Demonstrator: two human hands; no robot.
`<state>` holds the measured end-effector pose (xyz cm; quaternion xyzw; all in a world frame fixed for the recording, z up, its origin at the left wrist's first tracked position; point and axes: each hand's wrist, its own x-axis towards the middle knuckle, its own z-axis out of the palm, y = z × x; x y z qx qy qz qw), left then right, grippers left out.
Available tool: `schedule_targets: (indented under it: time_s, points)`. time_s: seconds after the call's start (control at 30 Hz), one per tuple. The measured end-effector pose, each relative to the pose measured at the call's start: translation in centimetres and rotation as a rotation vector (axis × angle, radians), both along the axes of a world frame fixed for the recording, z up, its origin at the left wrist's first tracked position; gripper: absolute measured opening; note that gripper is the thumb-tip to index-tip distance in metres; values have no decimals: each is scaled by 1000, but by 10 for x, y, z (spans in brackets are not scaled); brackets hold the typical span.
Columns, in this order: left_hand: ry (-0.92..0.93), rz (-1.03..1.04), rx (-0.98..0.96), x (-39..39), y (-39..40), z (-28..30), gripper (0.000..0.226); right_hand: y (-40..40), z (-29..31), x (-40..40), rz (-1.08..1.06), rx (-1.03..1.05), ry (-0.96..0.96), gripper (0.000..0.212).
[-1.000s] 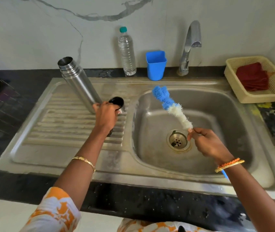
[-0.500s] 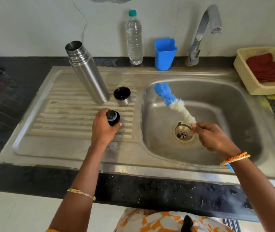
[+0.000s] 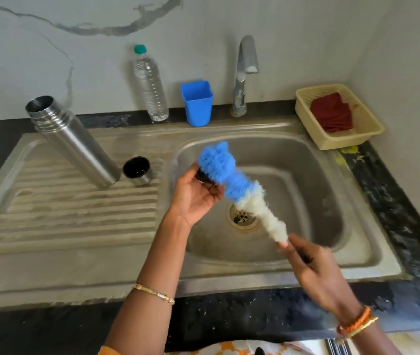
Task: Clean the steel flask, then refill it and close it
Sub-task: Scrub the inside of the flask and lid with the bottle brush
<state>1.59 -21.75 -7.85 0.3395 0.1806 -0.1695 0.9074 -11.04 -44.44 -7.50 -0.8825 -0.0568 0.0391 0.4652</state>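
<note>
Over the sink basin, a left hand pinches a small black stopper against the bottle brush gripped by the right hand, while the open steel flask stands on the drainboard.

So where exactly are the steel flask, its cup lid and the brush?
steel flask (image 3: 75,142): head view, middle of its bare steel body.
cup lid (image 3: 137,170): head view, its dark open inside, beside the flask's base.
brush (image 3: 225,172): head view, blue bristle head, over the sink.
</note>
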Motion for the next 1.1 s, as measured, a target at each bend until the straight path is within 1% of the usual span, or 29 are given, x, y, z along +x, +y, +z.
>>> schedule_targets:
  time_s: [0.03,0.1,0.17,0.2,0.3,0.4,0.47,0.53,0.6,0.67,0.73,0.8,0.87,0.93,1.0,1.1]
  points:
    - [-15,-30,29,2,-12,0,32,-2,-2,-1,-14,-26,-11,23]
    - [-50,-90,60,4,-39,2,35,-8,-5,7,-103,-70,-31,29]
    - [-58,-114,52,5,-60,7,39,-15,-2,21,-197,-69,-15,35]
    - [-48,-97,46,9,-66,9,38,-17,0,27,-210,-64,-22,35]
    - [-1,11,-2,22,-79,13,35,-26,-4,21,-191,-91,-94,28]
    - [26,52,19,28,-85,15,35,-31,-14,10,-180,-86,-40,25]
    - [41,35,72,24,-94,14,38,-34,-12,25,-192,-79,4,26]
    - [45,45,98,23,-101,13,45,-35,-3,44,-193,-99,-3,27]
    - [56,108,78,30,-100,15,46,-36,1,49,-158,-124,-48,33]
    - [68,177,52,42,-91,17,45,-39,-1,40,-100,-132,-45,34]
    - [44,169,131,46,-86,18,43,-43,-5,35,-80,-109,19,31]
    - [-30,63,272,42,-95,17,34,-50,-8,48,-126,-112,80,30]
    - [-139,-42,418,38,-107,12,23,-56,-6,69,-166,-156,118,34]
    - [-196,-35,492,41,-112,10,16,-60,-3,81,-161,-179,120,36]
    - [-217,-11,531,49,-110,13,16,-62,-1,78,-157,-179,121,34]
    - [-242,42,727,59,-104,12,27,-64,0,56,-205,-76,118,28]
